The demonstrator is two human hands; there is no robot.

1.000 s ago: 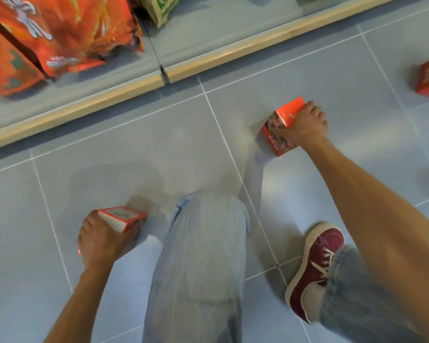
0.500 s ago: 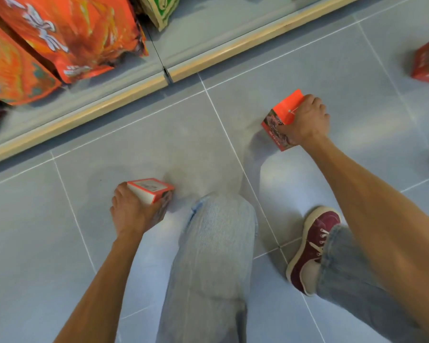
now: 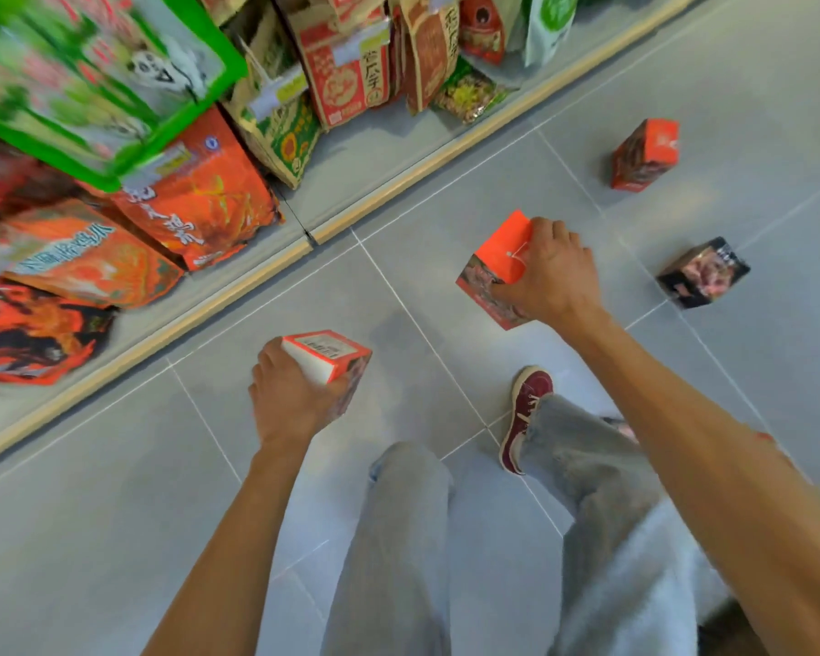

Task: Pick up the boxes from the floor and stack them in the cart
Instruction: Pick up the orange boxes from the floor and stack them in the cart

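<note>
The right box [image 3: 503, 258] was orange-red, the left box [image 3: 325, 355] orange and white, the far box [image 3: 644, 153] red, the fourth box [image 3: 704, 272] black.

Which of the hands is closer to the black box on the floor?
Right. The right hand is just left of the black box; the left hand is much farther left.

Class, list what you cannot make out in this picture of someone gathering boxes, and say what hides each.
1. Cart: nowhere in the head view, outside the frame.
2. Box with white label: lower part covered by the left hand.
3. Bright orange box: near side covered by the right hand.
4. Green-edged bag, top left: motion blur, print unreadable.
</note>
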